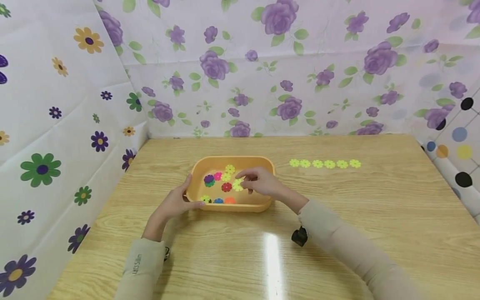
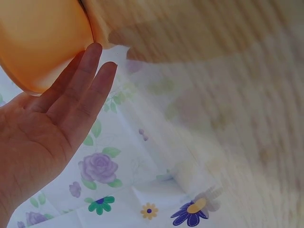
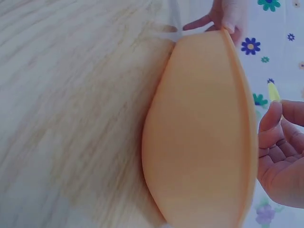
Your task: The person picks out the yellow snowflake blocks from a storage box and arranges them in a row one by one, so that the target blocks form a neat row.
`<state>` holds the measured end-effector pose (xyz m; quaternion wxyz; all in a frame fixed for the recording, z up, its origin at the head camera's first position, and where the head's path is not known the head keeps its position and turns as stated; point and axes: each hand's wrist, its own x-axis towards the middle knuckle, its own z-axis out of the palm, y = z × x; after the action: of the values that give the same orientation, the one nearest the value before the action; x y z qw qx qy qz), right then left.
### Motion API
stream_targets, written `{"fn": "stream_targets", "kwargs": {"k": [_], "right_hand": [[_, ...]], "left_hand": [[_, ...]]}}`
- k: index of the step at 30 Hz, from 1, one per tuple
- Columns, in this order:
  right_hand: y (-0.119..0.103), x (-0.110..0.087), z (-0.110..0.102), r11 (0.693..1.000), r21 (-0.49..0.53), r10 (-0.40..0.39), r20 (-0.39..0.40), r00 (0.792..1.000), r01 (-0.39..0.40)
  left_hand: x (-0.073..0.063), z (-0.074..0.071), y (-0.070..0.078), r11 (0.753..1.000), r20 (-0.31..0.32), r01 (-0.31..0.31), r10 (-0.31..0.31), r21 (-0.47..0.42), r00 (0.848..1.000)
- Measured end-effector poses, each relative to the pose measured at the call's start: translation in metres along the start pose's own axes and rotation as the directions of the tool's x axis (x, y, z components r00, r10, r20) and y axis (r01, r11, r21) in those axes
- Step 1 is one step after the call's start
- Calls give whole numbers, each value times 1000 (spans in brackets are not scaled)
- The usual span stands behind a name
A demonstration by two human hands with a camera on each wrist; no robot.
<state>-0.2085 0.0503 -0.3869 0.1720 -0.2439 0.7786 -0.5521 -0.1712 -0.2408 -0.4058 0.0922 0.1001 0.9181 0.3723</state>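
An orange plastic tray stands on the table with several flower-shaped plastic pieces in it, among them a red piece, a purple piece and a blue piece. My left hand grips the tray's left end, its thumb over the front rim and its fingers along the outer wall. Above the tray's right half, my right hand pinches a yellow flower piece between thumb and forefinger. The tray wall fills the middle of the right wrist view.
Several yellow flower pieces lie in a row on the wooden table, right of the tray near the back. A flowered cloth hangs behind the table, and another flowered sheet on the left. Black wrist gear hangs under the right sleeve.
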Motion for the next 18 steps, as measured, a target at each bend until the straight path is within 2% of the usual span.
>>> {"fn": "stream_targets", "kwargs": {"k": [12,15,18], "right_hand": [[6,-21,-27,998,60,6,-123,992,1],[12,-25,-31,997,78,-7,-188,982,22],[18,-29,-33,996,85,-9,-270,963,33]], "left_hand": [[0,2,1,1000,-3,10,-10,-5,1000],[0,2,1,1000,-2,26,-26,2,1000],[0,2,2,999,1,33,-33,5,999]]}}
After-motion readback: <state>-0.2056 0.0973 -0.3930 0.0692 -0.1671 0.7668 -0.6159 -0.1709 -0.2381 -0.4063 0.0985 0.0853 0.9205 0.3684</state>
